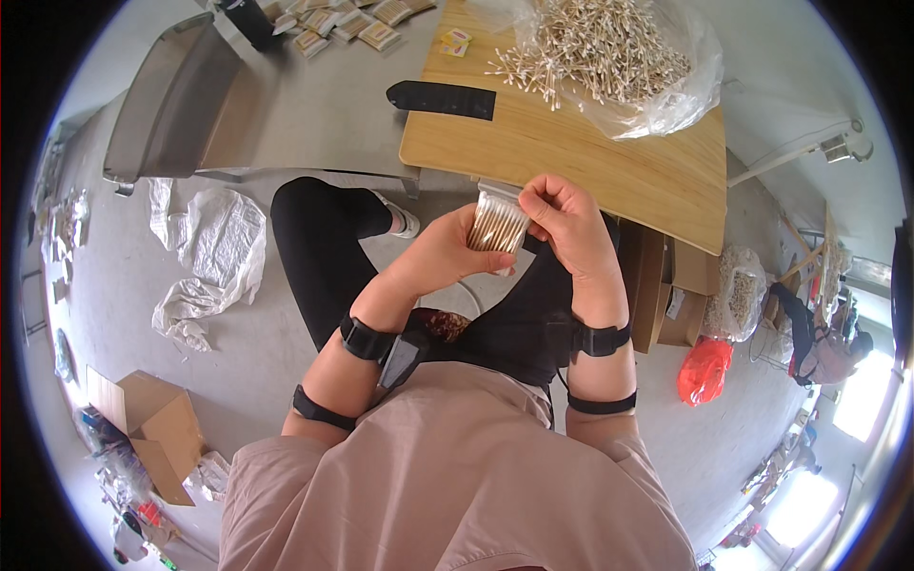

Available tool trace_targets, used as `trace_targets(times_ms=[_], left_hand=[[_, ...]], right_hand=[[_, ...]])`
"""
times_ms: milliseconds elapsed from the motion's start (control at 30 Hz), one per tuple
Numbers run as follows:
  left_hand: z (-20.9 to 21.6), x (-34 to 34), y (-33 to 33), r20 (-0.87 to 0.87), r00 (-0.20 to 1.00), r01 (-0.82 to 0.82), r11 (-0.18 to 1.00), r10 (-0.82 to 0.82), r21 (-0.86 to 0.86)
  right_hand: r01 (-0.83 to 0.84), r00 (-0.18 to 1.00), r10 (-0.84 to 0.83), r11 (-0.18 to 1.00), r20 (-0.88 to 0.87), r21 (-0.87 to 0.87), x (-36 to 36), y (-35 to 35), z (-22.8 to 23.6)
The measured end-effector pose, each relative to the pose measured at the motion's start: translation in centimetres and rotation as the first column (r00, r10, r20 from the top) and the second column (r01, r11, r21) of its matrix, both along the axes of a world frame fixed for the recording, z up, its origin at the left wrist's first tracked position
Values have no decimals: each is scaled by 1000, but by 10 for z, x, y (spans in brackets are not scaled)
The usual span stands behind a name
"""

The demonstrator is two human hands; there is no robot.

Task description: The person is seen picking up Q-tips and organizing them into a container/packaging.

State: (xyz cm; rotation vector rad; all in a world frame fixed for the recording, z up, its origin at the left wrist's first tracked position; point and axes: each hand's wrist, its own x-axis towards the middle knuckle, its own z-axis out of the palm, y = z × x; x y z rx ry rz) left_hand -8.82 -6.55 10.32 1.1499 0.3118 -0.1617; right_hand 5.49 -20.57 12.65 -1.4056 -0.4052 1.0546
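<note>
In the head view, the left hand [440, 249] holds a clear pouch [499, 225] filled with swabs, its fingers closed around the left side and the thumb lying across the lower front. The right hand [571, 226] is at the pouch's upper right corner, its thumb and forefinger pinched together on the edge and the other fingers curled. The pouch is above the lap, close to the near edge of a wooden surface [657, 162], with the swabs running lengthwise inside. On that surface, a heap of loose swabs [609, 48] spills from the mouth of a large clear bag [702, 62]; a black strip [443, 99] and a small yellow card [456, 42] lie to its left. Further left, a metal surface [314, 124] carries several filled packets [380, 36] and a black container [246, 21] near its far edge. A crumpled white sheet [224, 243] and an open carton [157, 419] are on the floor at left. At right, a red bag [705, 371] sits just below a clear sack [735, 297], and another person [830, 360] is visible well apart, near the picture's rim.
</note>
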Motion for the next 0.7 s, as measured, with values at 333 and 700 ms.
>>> trace_targets(times_ms=[333,700], left_hand=[[-4,-2,0,41,996,91,891,-81,-445],[3,1,1,-69,998,-7,996,1,-88]], right_hand=[[47,998,-55,979,34,197,-11,7,-3],[46,961,-49,999,272,17,-13,8,-2]])
